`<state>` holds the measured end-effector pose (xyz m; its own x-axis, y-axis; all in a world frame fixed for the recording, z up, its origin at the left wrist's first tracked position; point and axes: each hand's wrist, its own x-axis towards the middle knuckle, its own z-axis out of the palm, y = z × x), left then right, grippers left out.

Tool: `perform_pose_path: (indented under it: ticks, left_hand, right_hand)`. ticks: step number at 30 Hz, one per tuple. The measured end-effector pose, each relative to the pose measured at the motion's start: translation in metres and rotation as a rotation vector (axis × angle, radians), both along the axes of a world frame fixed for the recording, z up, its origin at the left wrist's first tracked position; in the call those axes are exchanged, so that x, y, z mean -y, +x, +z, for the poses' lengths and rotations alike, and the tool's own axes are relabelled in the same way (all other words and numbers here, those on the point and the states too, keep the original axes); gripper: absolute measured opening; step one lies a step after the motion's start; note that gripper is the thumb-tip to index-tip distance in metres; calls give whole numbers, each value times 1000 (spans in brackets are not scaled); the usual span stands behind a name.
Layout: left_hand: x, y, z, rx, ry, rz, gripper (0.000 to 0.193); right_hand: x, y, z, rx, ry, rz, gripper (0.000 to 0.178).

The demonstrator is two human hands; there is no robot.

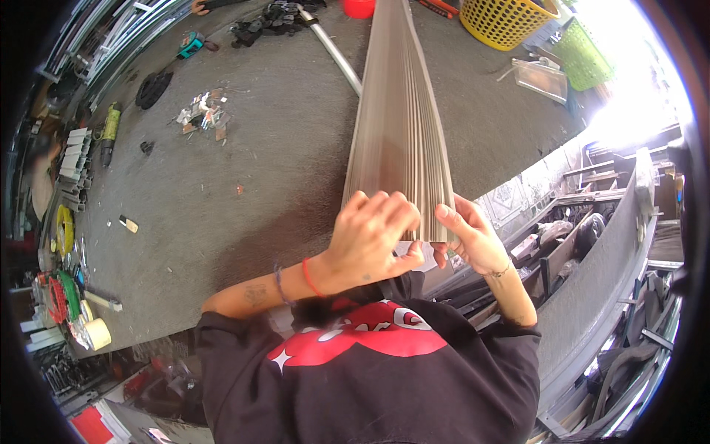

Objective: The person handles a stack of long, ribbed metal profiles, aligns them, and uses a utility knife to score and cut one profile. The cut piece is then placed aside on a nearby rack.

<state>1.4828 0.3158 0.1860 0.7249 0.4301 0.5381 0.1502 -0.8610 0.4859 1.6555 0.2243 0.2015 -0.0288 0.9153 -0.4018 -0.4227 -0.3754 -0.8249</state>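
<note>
A long stack of grey-brown pleated screen [386,126] stretches away from me across the table, its narrow folds fanned along the right side. My left hand [372,233] is closed over its near end, with fingers curled on top and the thumb by the front edge. At the right corner of that end, my right hand [475,238] pinches the outermost folds between thumb and fingers. The undersides of both grips are hidden. Just below the near end, a pale flat piece shows between my hands; its kind is unclear.
On the dark table [281,170] lie a metal bar [333,52], a scrap pile [203,115], a green drill-like tool [110,133] and a tape roll [96,333]. A yellow basket [503,22] stands far right. Racks of profiles [599,185] line the right side.
</note>
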Motion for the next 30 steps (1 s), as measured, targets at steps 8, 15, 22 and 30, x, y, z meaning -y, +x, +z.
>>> perform_pose_path:
  ticks: [8,15,22,30]
  left_hand:
    - [13,-5,-3,-118,412,148,14]
    - [2,-6,-11,-28,204,-28,14]
    - [-1,-7,-16,-2,205,-53,12]
    - [-16,-7,-25,-37,14,-129,38]
  right_hand:
    - [-7,-11,2,9,0,-35,33]
    - [-9,-12,-1,0,-90,-138,22]
    - [-11,-1,-3,5,-63,-20,23]
    - [-8,0,-24,104,10,45,37]
